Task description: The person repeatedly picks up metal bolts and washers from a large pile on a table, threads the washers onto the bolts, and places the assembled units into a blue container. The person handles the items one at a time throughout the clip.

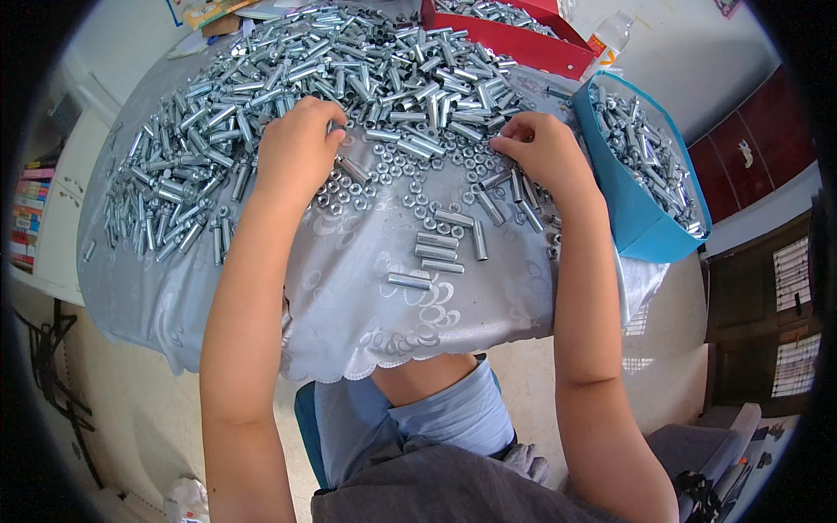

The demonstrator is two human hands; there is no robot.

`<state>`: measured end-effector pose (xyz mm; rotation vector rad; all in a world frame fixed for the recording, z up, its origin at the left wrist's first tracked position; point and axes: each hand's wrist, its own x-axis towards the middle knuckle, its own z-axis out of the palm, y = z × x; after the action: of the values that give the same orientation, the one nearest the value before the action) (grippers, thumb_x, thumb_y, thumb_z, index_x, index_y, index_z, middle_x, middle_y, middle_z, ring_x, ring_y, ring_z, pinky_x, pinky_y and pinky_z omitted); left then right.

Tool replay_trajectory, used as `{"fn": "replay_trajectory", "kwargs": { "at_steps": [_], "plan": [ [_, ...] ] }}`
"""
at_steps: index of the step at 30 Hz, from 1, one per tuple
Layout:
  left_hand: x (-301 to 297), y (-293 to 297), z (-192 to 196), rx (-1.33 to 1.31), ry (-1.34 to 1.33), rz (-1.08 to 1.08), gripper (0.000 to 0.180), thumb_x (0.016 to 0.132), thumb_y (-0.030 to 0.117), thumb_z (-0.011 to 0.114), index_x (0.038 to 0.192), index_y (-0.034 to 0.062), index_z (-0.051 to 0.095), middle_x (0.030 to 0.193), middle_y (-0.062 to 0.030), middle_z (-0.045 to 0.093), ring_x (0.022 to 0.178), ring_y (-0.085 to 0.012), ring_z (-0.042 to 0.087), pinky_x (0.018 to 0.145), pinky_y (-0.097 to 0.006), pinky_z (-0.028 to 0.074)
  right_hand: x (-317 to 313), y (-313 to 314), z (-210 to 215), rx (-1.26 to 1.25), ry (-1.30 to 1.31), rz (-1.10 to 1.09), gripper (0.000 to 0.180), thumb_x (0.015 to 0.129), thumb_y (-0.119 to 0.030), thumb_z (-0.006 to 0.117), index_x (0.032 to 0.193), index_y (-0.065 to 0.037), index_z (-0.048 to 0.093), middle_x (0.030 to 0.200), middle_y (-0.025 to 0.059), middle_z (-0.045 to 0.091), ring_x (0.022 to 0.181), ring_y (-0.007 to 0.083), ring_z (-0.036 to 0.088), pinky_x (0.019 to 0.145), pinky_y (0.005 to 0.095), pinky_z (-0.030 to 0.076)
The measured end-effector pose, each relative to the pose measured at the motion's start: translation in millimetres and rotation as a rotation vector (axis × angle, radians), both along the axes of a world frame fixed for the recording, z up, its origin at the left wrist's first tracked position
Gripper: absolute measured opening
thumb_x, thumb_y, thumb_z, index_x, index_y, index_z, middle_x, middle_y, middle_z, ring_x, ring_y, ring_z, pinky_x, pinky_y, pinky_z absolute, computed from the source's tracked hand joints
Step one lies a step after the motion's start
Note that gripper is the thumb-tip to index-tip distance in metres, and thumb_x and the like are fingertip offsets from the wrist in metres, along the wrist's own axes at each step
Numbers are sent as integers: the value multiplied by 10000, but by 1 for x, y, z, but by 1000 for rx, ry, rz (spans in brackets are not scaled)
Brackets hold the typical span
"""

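Head view: left hand [296, 152] and right hand [545, 152] fingers curled into sleeve pile [366, 70] far edge, grip contents hidden; loose nuts [410, 179] between them.

Two hands in view: left hand [296, 148] and right hand [545, 152], both on the heap. One table [349, 305] under one silvery patterned cloth [410, 322]. Metal sleeves [349, 61]: far too many to count, hundreds in the far pile (plus a spill down the left side). Loose sleeves apart from the pile, near side: about eight, four of them in a rough row [436, 248]. Hex nuts [418, 187]: dozens scattered between the hands, not countable one by one. One blue bin [641, 222] at right, full of more sleeves. One red tray [514, 44] far right. One plastic bottle [610, 37].
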<state>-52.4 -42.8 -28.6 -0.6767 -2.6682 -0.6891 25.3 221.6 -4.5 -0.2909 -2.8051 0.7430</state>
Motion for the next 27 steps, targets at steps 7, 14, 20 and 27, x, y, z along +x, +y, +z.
{"fn": "replay_trajectory", "kwargs": {
  "at_steps": [7,14,20,27],
  "plan": [
    [-7,-4,-5,90,-18,2,194,732,66,623,924,45,601,898,-114,618,809,-246,600,716,-338,474,-1,1,-1,63,-11,-20,267,679,-259,694,812,-32,651,783,141,637,756,283,615,680,352,469],
    [-8,-4,-5,36,40,46,169,736,104,630,903,85,604,918,-90,592,852,-278,580,748,-373,459,-1,-1,-2,75,-19,-9,279,680,-263,686,832,-33,643,803,146,636,779,292,610,691,364,467],
    [-18,-3,-12,-110,309,114,181,786,109,563,964,115,597,977,-50,583,985,-270,496,867,-398,370,-1,-2,-3,85,-6,-8,276,687,-258,680,843,-34,636,789,147,632,772,296,608,686,370,466],
    [-14,3,-10,-197,248,160,320,768,30,515,1068,132,560,1080,-48,557,1028,-274,472,908,-411,343,-1,-1,-6,86,0,6,263,696,-249,672,841,-33,635,764,152,630,748,307,608,675,375,468]
  ]
}}
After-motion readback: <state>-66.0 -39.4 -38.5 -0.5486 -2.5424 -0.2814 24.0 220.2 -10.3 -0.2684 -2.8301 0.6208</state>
